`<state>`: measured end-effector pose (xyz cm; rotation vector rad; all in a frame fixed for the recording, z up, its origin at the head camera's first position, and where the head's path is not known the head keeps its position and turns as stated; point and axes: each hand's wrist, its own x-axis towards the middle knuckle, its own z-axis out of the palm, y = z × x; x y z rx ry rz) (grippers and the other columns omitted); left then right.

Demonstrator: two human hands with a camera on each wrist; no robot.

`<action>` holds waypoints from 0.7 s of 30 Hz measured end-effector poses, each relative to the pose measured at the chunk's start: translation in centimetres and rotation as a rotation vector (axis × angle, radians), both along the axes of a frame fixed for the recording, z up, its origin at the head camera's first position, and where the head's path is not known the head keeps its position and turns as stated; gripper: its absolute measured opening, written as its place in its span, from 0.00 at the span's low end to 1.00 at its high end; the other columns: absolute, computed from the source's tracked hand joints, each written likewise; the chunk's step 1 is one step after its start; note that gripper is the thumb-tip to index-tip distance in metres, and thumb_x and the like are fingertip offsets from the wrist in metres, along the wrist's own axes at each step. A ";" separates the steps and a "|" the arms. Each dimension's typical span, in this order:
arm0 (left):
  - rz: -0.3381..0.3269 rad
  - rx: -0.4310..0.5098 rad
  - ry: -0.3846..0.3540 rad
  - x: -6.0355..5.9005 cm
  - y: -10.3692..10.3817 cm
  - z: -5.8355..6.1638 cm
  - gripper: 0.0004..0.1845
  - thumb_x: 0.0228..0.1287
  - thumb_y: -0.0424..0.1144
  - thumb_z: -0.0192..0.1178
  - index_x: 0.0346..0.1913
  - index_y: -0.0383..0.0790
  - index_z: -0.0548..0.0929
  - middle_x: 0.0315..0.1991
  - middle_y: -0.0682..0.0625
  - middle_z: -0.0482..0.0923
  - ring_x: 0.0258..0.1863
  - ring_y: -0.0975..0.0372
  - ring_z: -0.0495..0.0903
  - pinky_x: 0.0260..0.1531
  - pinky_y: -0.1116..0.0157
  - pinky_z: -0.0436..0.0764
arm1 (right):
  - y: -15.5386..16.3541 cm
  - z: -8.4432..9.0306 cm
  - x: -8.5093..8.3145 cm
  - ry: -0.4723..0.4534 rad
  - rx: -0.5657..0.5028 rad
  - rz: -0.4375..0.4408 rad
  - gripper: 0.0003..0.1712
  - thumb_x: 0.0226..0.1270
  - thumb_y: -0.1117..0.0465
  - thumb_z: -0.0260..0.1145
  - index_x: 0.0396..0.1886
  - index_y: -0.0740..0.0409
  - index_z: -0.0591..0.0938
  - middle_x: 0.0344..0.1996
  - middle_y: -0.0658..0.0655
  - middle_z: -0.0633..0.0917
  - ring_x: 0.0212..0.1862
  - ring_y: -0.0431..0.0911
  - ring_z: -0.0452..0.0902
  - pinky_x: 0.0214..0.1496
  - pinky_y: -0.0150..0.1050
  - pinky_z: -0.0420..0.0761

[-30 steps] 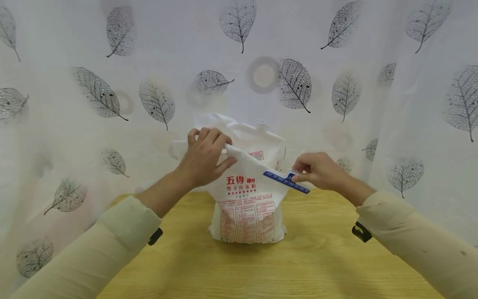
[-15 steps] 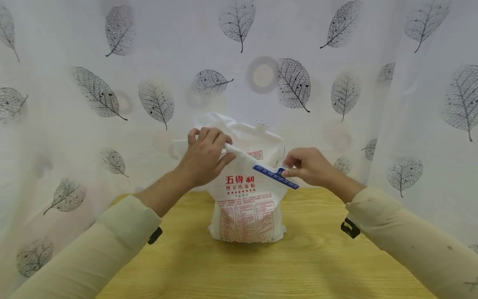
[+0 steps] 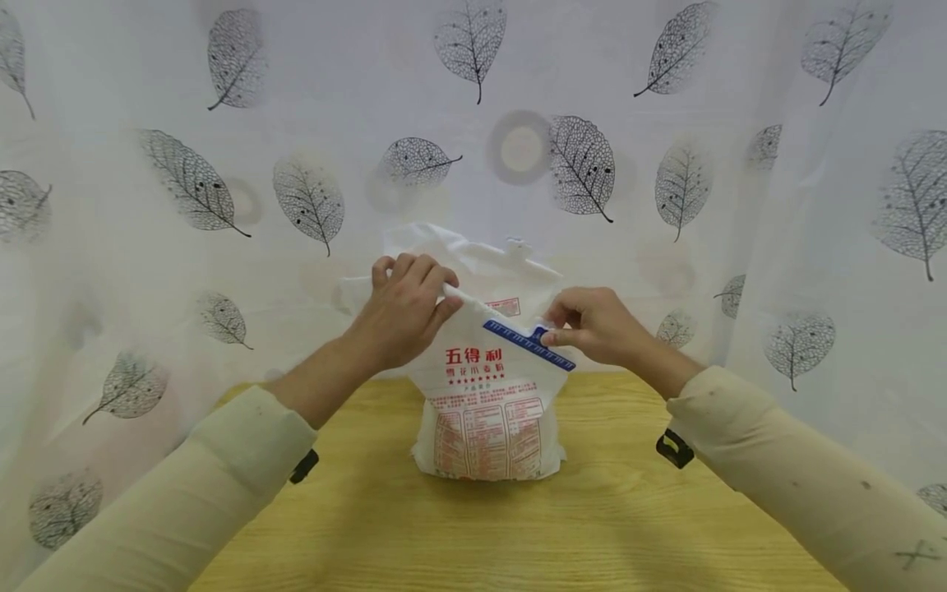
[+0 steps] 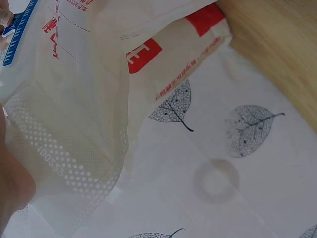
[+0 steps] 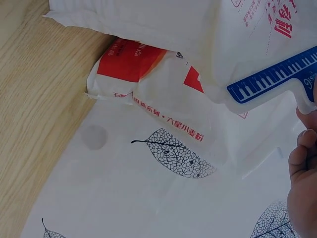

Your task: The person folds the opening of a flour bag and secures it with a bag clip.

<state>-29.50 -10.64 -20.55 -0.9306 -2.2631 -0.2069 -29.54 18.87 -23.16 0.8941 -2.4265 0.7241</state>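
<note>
A white flour bag point(image 3: 488, 411) with red print stands upright on the wooden table point(image 3: 518, 526). My left hand point(image 3: 410, 312) grips the folded top flap of the bag at its left corner. My right hand point(image 3: 592, 325) pinches a blue sealing clip point(image 3: 528, 344) that lies across the folded flap, slanting down to the right. In the right wrist view the blue clip point(image 5: 277, 82) sits against the bag point(image 5: 163, 29) beside my fingertips point(image 5: 302, 148). The left wrist view shows the bag's flap point(image 4: 64, 114) and an end of the clip point(image 4: 17, 37).
A white curtain with grey leaf prints point(image 3: 222, 164) hangs close behind the bag and around both sides of the table. Bare wood stretches in front of the bag toward me.
My right hand has slid the blue clip leftward and slightly up along the folded flap, closer to my left hand. The left hand and the bag have stayed put.
</note>
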 end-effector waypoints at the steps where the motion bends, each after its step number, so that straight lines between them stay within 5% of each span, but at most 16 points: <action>1: 0.001 -0.003 0.001 0.0 0.0 0.0 0.16 0.78 0.49 0.49 0.52 0.40 0.77 0.48 0.45 0.75 0.54 0.50 0.67 0.62 0.43 0.54 | -0.1 0.0 0.0 0.001 0.001 0.001 0.10 0.54 0.62 0.78 0.30 0.57 0.84 0.23 0.50 0.79 0.25 0.41 0.64 0.29 0.33 0.66; 11: -0.019 0.000 0.002 0.0 0.0 0.1 0.16 0.78 0.49 0.49 0.51 0.40 0.77 0.46 0.46 0.75 0.52 0.51 0.67 0.61 0.44 0.55 | -1.0 0.5 -0.1 0.000 -0.016 0.007 0.09 0.55 0.63 0.78 0.31 0.58 0.84 0.24 0.52 0.80 0.24 0.42 0.65 0.28 0.33 0.67; 21: 0.015 0.050 0.010 0.1 -0.9 0.0 0.22 0.74 0.54 0.53 0.57 0.39 0.75 0.53 0.44 0.74 0.55 0.49 0.67 0.61 0.43 0.54 | -0.5 -0.3 -0.3 0.035 0.031 0.023 0.12 0.61 0.63 0.74 0.42 0.63 0.84 0.31 0.54 0.81 0.31 0.43 0.70 0.36 0.36 0.72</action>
